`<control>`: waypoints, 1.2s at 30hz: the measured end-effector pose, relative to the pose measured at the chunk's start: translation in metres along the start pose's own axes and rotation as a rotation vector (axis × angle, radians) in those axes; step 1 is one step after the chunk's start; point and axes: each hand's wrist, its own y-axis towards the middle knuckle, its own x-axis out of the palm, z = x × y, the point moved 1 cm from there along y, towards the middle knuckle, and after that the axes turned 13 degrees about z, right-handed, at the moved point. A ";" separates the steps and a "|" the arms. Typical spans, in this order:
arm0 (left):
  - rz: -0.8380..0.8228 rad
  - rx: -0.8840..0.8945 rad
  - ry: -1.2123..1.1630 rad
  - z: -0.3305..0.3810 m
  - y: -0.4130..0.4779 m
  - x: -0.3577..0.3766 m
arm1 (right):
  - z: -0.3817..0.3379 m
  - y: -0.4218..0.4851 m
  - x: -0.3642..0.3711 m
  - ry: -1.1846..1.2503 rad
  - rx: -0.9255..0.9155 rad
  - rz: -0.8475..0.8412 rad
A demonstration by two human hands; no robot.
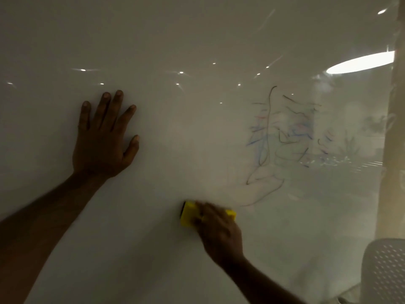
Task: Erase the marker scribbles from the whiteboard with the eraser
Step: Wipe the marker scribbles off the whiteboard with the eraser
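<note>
A glossy whiteboard (175, 36) fills almost the whole view. Faint black, blue and red marker scribbles (287, 137) smear across its right half, thinning to a few black lines lower down. My right hand (219, 231) grips a yellow eraser (188, 213) with a dark pad, pressed flat against the board below and left of the scribbles; the hand and eraser are motion-blurred. My left hand (103, 139) lies flat on the board at the left, fingers spread, holding nothing.
A pale vertical edge or pillar (392, 150) bounds the board on the right. The white perforated back of a chair (383, 270) stands at the lower right. Ceiling lights reflect in the board's surface.
</note>
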 end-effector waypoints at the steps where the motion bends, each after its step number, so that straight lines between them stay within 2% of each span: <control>1: -0.001 0.003 0.000 0.000 -0.001 -0.001 | -0.005 -0.020 -0.003 0.026 -0.006 -0.041; 5: -0.020 0.004 -0.008 0.000 -0.001 0.000 | 0.016 -0.017 -0.011 0.027 -0.087 -0.158; 7: -0.028 0.002 -0.010 0.000 -0.002 0.002 | 0.043 0.021 -0.017 -0.016 -0.124 -0.086; 12: -0.013 0.008 -0.004 0.000 -0.002 0.001 | 0.083 0.149 -0.025 -0.169 0.210 0.172; 15: -0.006 0.005 -0.001 0.001 -0.001 0.002 | 0.064 0.154 -0.015 -0.154 0.269 0.248; 18: -0.001 0.003 0.003 0.001 -0.001 0.001 | 0.024 0.096 0.005 -0.101 0.182 0.220; 23: 0.002 0.001 -0.001 0.002 -0.001 0.001 | -0.047 -0.024 0.021 0.136 -0.025 -0.016; 27: 0.006 0.011 0.006 0.001 0.000 -0.001 | -0.030 -0.012 0.015 0.165 -0.397 -0.226; 29: 0.011 0.013 0.012 0.001 -0.001 -0.001 | -0.012 0.034 0.014 0.138 -0.449 -0.158; 32: -0.001 0.011 0.008 0.001 -0.001 0.000 | 0.015 0.141 0.013 -0.015 -0.292 0.071; 36: -0.011 0.010 0.005 0.001 -0.001 0.000 | 0.032 0.228 0.010 -0.059 0.039 0.142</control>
